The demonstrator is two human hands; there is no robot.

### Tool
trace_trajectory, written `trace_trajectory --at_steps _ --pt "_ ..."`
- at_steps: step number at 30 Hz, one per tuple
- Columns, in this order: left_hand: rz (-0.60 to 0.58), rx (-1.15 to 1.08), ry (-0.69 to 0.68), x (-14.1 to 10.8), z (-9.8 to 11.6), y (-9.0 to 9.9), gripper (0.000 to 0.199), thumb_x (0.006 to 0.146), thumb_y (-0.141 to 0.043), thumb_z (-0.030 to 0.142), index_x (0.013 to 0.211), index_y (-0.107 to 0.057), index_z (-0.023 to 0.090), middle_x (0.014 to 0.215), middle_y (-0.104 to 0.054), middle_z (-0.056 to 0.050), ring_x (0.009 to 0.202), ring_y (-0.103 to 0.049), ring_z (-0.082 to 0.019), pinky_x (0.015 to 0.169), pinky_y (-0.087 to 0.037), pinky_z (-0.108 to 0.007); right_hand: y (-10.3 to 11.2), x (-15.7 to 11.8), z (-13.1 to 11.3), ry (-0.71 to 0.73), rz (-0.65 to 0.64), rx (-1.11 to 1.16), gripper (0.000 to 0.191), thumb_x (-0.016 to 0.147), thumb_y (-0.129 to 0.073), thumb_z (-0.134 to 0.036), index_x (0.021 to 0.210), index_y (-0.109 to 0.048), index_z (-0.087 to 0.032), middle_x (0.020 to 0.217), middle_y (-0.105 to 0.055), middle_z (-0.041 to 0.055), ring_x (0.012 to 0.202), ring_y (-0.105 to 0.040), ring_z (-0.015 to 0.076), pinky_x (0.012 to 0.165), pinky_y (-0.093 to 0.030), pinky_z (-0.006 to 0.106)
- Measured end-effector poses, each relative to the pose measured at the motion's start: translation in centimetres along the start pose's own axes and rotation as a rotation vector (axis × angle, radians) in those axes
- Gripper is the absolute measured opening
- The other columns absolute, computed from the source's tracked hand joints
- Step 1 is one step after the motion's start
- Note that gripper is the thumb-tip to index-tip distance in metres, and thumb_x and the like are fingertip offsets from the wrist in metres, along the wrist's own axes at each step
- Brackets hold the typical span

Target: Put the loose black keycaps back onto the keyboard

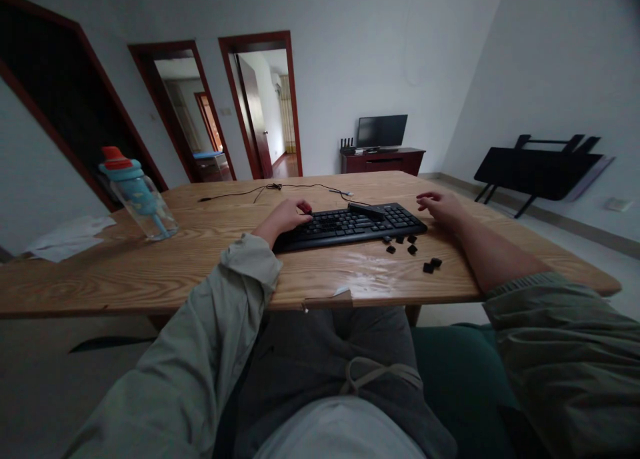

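At the left of the frame, a clear bottle (163, 214) with a red and blue top stands upright on the wooden desk (220, 272). White papers (73, 239) lie near it, closer to the left edge. Right of the upper centre, a black screen (382, 131) stands on a dark red cabinet (390, 162). At the right, a folded black table (537, 171) stands near the wall. Left of the upper centre, a brown door (254, 109) is open.

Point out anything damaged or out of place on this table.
Several loose dark keycaps lie on the table, near the right half of the black keyboard, rather than seated in it. A dark bar rests aslant on the keyboard. The table's near edge looks torn or peeling.
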State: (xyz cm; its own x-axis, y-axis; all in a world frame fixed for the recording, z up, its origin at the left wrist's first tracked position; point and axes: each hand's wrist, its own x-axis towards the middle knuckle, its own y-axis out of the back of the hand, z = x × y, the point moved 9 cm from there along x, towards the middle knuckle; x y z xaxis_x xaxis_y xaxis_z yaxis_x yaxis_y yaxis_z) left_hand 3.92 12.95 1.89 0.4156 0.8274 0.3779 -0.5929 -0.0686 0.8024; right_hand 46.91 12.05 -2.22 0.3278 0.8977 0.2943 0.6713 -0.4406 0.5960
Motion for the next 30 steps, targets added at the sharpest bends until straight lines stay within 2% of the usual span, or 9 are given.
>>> trace_trajectory --at_steps 5,8,11,15,20,23,27,30 --pt "-0.063 0.141 -0.129 0.3 2.0 -2.6 0.026 0.081 -0.066 0.026 0.105 -0.071 0.017 0.103 -0.073 -0.006 0.092 -0.066 -0.019 0.084 -0.050 -0.030 -0.1 0.1 0.3 -0.016 -0.005 -0.047 0.044 0.081 -0.061 -0.035 0.119 -0.068 -0.013 0.087 -0.074 0.0112 0.064 -0.058 0.0170 0.056 -0.041 0.027" --pt "-0.075 0.274 -0.136 0.5 3.0 -3.0 0.024 0.084 -0.064 0.028 0.103 -0.073 0.018 0.103 -0.074 -0.007 0.093 -0.066 -0.021 0.084 -0.050 -0.031 -0.2 0.2 0.6 -0.030 -0.010 -0.058 0.050 0.082 -0.061 -0.033 0.128 -0.064 -0.014 0.090 -0.074 0.0107 0.072 -0.061 0.0186 0.058 -0.043 0.026" --pt "-0.112 0.349 -0.129 0.4 3.3 -3.1 0.024 0.086 -0.062 0.030 0.103 -0.075 0.021 0.103 -0.074 -0.006 0.094 -0.066 -0.023 0.084 -0.049 -0.032 -0.2 0.2 0.5 -0.024 -0.013 -0.080 0.052 0.081 -0.061 -0.031 0.131 -0.062 -0.014 0.091 -0.074 0.0102 0.070 -0.061 0.0185 0.058 -0.044 0.027" --pt "-0.131 0.329 -0.138 0.2 3.5 -2.9 0.024 0.086 -0.061 0.030 0.101 -0.077 0.021 0.101 -0.075 -0.006 0.092 -0.066 -0.022 0.083 -0.048 -0.031 -0.1 -0.1 0.0 0.007 0.000 -0.104 0.053 0.079 -0.061 -0.025 0.131 -0.061 -0.012 0.087 -0.074 0.0095 0.068 -0.061 0.0180 0.060 -0.045 0.027" --pt "-0.089 0.348 -0.145 -0.1 3.9 -2.7 0.029 0.084 -0.063 0.043 0.092 -0.077 0.019 0.091 -0.075 -0.008 0.083 -0.065 -0.023 0.076 -0.048 -0.032 -0.3 -0.1 0.0 -0.002 -0.008 -0.082 0.056 0.077 -0.063 -0.024 0.132 -0.061 -0.014 0.087 -0.074 0.0094 0.064 -0.060 0.0177 0.057 -0.045 0.027" --pt "-0.069 0.328 -0.155 0.1 3.8 -2.7 0.024 0.083 -0.064 0.037 0.091 -0.077 0.019 0.090 -0.074 -0.007 0.083 -0.065 -0.022 0.078 -0.049 -0.031 -0.3 0.0 0.2 -0.010 -0.012 -0.072 0.055 0.077 -0.062 -0.024 0.132 -0.060 -0.014 0.088 -0.074 0.0096 0.061 -0.058 0.0167 0.054 -0.043 0.027" --pt "-0.068 0.160 -0.156 0.5 2.9 -2.8 0.022 0.081 -0.064 0.027 0.096 -0.077 0.018 0.093 -0.075 -0.006 0.085 -0.067 -0.019 0.084 -0.050 -0.030 -0.5 0.1 0.4 -0.022 -0.024 -0.067 0.054 0.077 -0.062 -0.024 0.131 -0.061 -0.015 0.090 -0.074 0.0097 0.060 -0.056 0.0160 0.053 -0.042 0.026" --pt "-0.097 0.129 -0.150 0.7 2.3 -3.1 0.024 0.083 -0.064 0.028 0.100 -0.078 0.018 0.097 -0.075 -0.007 0.088 -0.067 -0.021 0.085 -0.050 -0.032 -0.5 0.0 0.2 -0.014 -0.031 -0.068 0.051 0.078 -0.061 -0.023 0.128 -0.063 -0.013 0.088 -0.073 0.0107 0.063 -0.058 0.0168 0.054 -0.043 0.026"
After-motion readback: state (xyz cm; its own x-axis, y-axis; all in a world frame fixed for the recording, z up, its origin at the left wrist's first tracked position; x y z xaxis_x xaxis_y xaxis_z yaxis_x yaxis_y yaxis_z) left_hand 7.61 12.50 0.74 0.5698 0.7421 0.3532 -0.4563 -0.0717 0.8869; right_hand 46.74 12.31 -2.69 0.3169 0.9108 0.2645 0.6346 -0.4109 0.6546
